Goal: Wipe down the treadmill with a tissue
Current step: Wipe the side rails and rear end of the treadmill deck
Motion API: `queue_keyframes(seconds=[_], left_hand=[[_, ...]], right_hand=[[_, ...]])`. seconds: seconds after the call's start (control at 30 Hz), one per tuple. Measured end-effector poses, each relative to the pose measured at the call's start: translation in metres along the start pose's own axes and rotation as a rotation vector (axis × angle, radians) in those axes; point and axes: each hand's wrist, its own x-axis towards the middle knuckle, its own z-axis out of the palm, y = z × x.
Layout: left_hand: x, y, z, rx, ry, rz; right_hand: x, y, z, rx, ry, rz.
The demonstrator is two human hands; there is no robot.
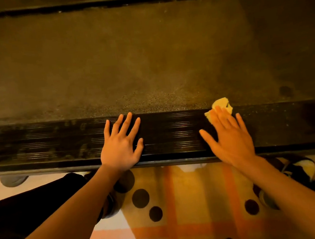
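Observation:
The treadmill lies across the view, its dusty dark belt (pixel 124 53) beyond a ribbed black side rail (pixel 55 144). My left hand (pixel 121 146) rests flat on the rail with fingers spread and holds nothing. My right hand (pixel 230 137) presses a crumpled pale tissue (pixel 222 105) onto the rail with straight fingers. Most of the tissue is hidden under the fingers; its far end sticks out where the rail meets the belt.
The rail's near edge (pixel 178 159) runs just above a patterned rug (pixel 194 204) with orange stripes and dark dots. A dark clothed leg (pixel 34 207) sits at lower left. A black and white shoe (pixel 299 168) lies at lower right.

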Motion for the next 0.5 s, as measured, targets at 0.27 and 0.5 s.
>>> queue_keyframes(seconds=[0.27, 0.5], left_hand=[[0.0, 0.0, -0.002, 0.001, -0.008, -0.01], [0.0, 0.001, -0.001, -0.004, -0.002, -0.009]], right_hand=[[0.014, -0.13, 0.009, 0.129, -0.038, -0.153], [0.011, 0.012, -0.007, -0.001, -0.006, 0.078]])
